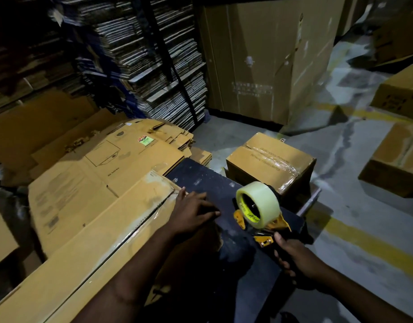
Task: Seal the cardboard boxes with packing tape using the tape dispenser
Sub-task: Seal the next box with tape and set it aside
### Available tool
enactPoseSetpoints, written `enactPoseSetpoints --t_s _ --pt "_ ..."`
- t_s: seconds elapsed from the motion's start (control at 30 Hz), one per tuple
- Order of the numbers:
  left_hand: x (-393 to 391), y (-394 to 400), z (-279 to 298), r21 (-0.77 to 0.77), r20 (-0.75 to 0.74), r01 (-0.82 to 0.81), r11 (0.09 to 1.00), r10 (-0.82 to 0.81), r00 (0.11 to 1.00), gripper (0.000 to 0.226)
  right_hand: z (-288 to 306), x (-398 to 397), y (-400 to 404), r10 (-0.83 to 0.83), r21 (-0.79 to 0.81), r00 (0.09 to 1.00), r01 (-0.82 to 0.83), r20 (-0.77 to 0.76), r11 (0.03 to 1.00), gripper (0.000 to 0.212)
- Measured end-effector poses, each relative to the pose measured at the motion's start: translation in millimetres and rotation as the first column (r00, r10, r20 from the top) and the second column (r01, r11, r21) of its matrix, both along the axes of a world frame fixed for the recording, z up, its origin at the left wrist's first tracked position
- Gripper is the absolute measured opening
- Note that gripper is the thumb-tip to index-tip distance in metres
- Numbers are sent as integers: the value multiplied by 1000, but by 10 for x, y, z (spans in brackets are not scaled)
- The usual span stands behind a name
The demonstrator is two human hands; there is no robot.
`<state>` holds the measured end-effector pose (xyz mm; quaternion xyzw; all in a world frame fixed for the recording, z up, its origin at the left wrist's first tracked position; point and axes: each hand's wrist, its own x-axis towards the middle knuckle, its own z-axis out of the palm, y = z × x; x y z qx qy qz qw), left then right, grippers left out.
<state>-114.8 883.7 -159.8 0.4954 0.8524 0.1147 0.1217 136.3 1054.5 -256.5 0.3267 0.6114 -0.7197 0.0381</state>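
Two hands are at work: the right hand [294,255] grips the yellow-and-black tape dispenser [262,212] above the dark table [200,176]; the left hand [196,212], fingers straight, presses the long brown cardboard box [103,229]. If that box slides, the tape may land crooked.

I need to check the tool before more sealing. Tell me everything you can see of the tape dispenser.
The tape dispenser has a yellow-orange, metal-looking frame with a dark handle and carries a fat roll of clear tape, its core showing yellow print. The right hand grips the handle, thumb by the frame. It is held tilted, roll uppermost, over a dark board. Whether it touches the board cannot be told. No loose tape end shows.
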Motion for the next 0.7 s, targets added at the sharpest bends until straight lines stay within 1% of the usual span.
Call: enactPoseSetpoints --t_s 0.07,0.17,0.2,0.23,0.3,0.33,0.37,0.4,0.43,0.47,0.5,0.53,0.63,0.67,0.7 --pt "15 28 -9 -46 -67 7 999 -10 998 27 -42 -9 77 -64 42 997 62 43 997 58" --pt "32 60 -7 -102 -125 2 995 -15 992 29 -94 -161 169 -126 210 991 114 44 971 54" --pt "40 71 -4 -123 -135 2 992 -19 991 29 -131 -235 208 -131 295 990 112 44 949 56" --pt "48 87 3 -143 -150 0 990 -21 989 30 -180 -318 265 -124 377 991 99 43 921 64" --pt "56 110 3 -183 -176 -12 983 -21 984 38 -364 -465 403 -75 502 996 40 49 864 78" --pt "65 117 3 -201 -184 -20 979 -18 983 48 -445 -548 455 -41 566 997 -3 67 825 82" --pt "78 119 2 -208 -189 -23 978 -17 982 58 -483 -632 485 -11 617 996 -47 89 785 79" --pt "82 114 2 -207 -186 -29 978 -10 983 62 -464 -722 494 19 649 993 -92 118 755 69" --pt "87 115 3 -196 -173 -32 980 -3 985 57 -458 -796 504 43 681 989 -131 144 721 59" --pt "93 118 1 -186 -151 -33 982 5 989 48 -450 -872 501 72 708 983 -172 169 685 53" --pt "104 127 -5 -182 -125 -30 983 7 992 41 -473 -940 503 91 731 973 -218 210 647 52" --pt "115 139 -10 -184 -113 -27 983 6 994 40 -472 -994 491 92 749 961 -263 262 608 53" --pt "149 136 -26 -170 -119 -59 984 39 992 56 -530 -1135 462 89 790 918 -378 385 482 61" --pt "160 134 -28 -156 -120 -60 986 42 992 58 -559 -1165 452 92 800 909 -404 407 443 61" --pt "165 135 -29 -145 -121 -56 988 38 992 54 -599 -1192 451 93 812 905 -416 416 409 61"
